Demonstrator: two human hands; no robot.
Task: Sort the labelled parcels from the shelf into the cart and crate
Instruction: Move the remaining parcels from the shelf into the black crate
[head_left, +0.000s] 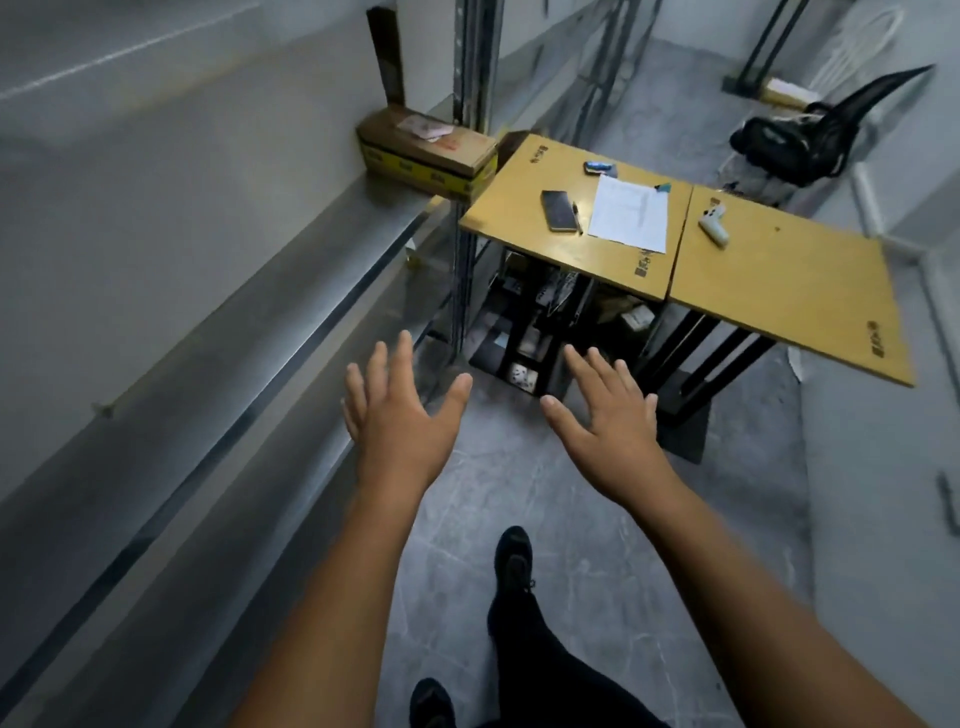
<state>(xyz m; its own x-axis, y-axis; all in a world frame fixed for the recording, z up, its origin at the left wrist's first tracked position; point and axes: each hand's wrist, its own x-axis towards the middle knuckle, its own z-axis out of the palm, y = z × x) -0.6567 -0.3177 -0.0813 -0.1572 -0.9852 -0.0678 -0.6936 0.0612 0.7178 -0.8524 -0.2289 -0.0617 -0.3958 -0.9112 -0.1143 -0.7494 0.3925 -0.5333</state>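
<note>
While both hands reach empty: left hand (400, 415) and right hand (608, 421) are stretched forward palms down with fingers spread wide. They grip nothing and hang over the floor.
Parcel: 1 brown cardboard box (431, 156) with a yellow band along its lower side lies at the far end of the shelf (260, 291), well ahead of both hands. A pale label (423, 129) sits on its top face, too blurred to read.
Shelf: grey metal, running along the person's left; the box sits close to its front edge, just beside the near desk (519, 208).
Cart and crate: neither can be made out; the shapes under the desks are too dim to name.
Desks: 2 yellow tops side by side; the near one carries a phone (559, 210), a pen (577, 217) and a printed sheet (631, 213).
Step in hand: probably the approach to the box, not yet a grasp.
Doing it well: step closer before reaching, so the arms are not at full stretch. Take the box with 2 hands at its short ends, thumbs on top and fingers under. Draw it straight off the shelf, label up for reading.
Risk: a swung corner could sweep the phone off the desk.
</note>
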